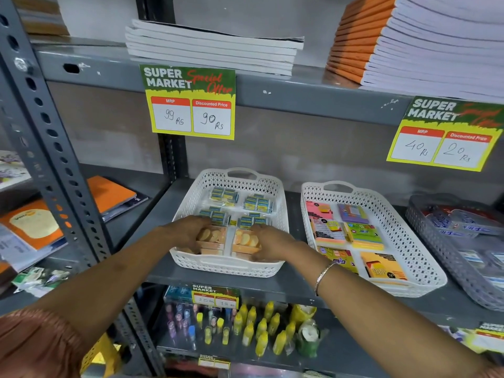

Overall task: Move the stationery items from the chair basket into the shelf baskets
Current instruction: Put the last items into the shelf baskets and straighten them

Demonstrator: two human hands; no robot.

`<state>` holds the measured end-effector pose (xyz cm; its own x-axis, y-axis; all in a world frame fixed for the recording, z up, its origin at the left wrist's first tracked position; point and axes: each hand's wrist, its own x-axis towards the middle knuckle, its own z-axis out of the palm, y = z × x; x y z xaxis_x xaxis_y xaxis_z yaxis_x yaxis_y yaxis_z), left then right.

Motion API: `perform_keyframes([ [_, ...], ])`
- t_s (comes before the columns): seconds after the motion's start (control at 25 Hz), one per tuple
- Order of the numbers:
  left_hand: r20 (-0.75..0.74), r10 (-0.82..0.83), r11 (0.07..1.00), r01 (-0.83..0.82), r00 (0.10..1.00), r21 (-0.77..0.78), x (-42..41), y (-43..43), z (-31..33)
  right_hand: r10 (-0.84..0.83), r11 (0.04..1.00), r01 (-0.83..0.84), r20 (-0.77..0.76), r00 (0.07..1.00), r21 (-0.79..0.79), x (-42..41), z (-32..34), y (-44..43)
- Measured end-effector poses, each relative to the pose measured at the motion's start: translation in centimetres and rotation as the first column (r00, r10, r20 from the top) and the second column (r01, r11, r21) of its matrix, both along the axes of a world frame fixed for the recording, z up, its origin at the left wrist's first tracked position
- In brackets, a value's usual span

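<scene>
A white lattice shelf basket (231,264) stands on the middle shelf. Its back half holds several blue-and-yellow eraser packs (240,204). Its front half holds two orange packs (227,240) side by side. My left hand (185,231) rests on the left orange pack, fingers curled over it. My right hand (272,242) lies against the right orange pack, fingers closed along its edge. A second white basket (403,233) to the right holds several sticky-note packs (351,233). A yellow lattice basket (101,356) shows partly at the bottom left.
A grey basket (447,252) with packets sits at the far right. Notebook stacks (215,47) lie on the shelf above, with price cards (191,102) hanging from its edge. Glue bottles (256,328) fill the shelf below. A grey upright (51,148) stands at the left.
</scene>
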<state>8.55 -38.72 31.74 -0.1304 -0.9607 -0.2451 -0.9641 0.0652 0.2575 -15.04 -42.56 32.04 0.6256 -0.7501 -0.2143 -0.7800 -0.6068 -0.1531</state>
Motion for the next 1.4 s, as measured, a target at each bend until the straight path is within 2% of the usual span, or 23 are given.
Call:
perform_keyframes([
  [0.08, 0.059, -0.002, 0.999, 0.005, 0.998, -0.047, -0.5, 0.2, 0.5, 0.007, 1.0, -0.007, 0.01, 1.0, -0.02, -0.3, 0.6, 0.3],
  [0.16, 0.099, 0.027, 0.983, -0.008, 0.995, -0.182, -1.8, 0.4, 1.5, -0.005, 0.999, 0.008, 0.077, 0.997, -0.049, -1.0, 1.9, 0.5],
  [0.24, 0.032, 0.034, 0.939, -0.021, 0.999, -0.344, -3.7, 0.5, 2.9, -0.023, 0.993, 0.039, 0.147, 0.989, -0.107, -2.6, 3.7, 0.4],
  [0.32, -0.046, -0.028, 0.896, 0.005, 0.999, -0.444, -6.5, 0.0, 4.4, -0.057, 0.982, 0.09, 0.197, 0.979, -0.165, -5.4, 5.6, -0.1],
  [0.44, -0.032, -0.104, 0.849, 0.071, 0.994, -0.524, -12.9, -1.3, 5.7, -0.165, 0.957, 0.214, 0.239, 0.957, -0.197, -13.0, 7.9, -1.5],
  [0.56, -0.04, -0.186, 0.799, 0.127, 0.982, -0.588, -21.7, -2.6, 6.4, -0.255, 0.939, 0.299, 0.24, 0.937, -0.17, -24.6, 9.2, -2.6],
  [0.76, -0.14, -0.357, 0.815, 0.235, 0.923, -0.529, -39.1, -5.1, 5.9, -0.439, 0.884, 0.456, 0.156, 0.885, -0.099, -44.3, 8.6, -3.8],
  [0.96, -0.094, -0.461, 0.849, 0.408, 0.882, -0.337, -56.8, -7.9, 3.8, -0.527, 0.848, 0.529, 0.079, 0.846, -0.004, -58.7, 5.3, -5.3],
  [1.04, -0.075, -0.404, 0.901, 0.383, 0.912, -0.206, -60.8, -8.5, 2.2, -0.51, 0.859, 0.51, 0.013, 0.86, 0.041, -61.0, 3.7, -6.3],
  [1.16, 0.048, -0.334, 0.94, 0.337, 0.941, -0.058, -63.6, -9.3, 0.3, -0.451, 0.89, 0.453, -0.054, 0.891, 0.051, -61.9, 1.8, -7.7],
  [1.28, 0.102, -0.299, 0.953, 0.303, 0.949, -0.028, -64.4, -10.3, -0.4, -0.366, 0.931, 0.364, -0.135, 0.921, -0.035, -62.0, 0.2, -8.8],
  [1.4, 0.095, -0.247, 0.968, 0.25, 0.964, -0.017, -64.2, -10.6, -0.7, -0.369, 0.929, 0.37, -0.044, 0.928, 0.013, -62.1, -0.6, -8.8],
])
